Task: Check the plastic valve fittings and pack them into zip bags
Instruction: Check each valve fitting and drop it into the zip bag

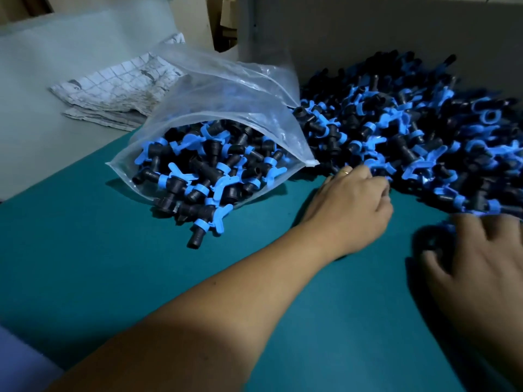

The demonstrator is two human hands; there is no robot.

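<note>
The left hand [353, 205] has its fingers curled into the near edge of the big pile of valves [418, 131]; whether it holds one I cannot tell. The right hand [486, 264] is blurry beside the pile, fingers spread. The bag [226, 108] lies left of the pile, half full.

A teal table surface [113, 278] fills the foreground. At the upper left, a crumpled white cloth with a dark grid pattern [119, 86] lies on a pale grey surface [42, 80]. A grey panel [396, 29], possibly a wall, stands along the far right edge.
</note>
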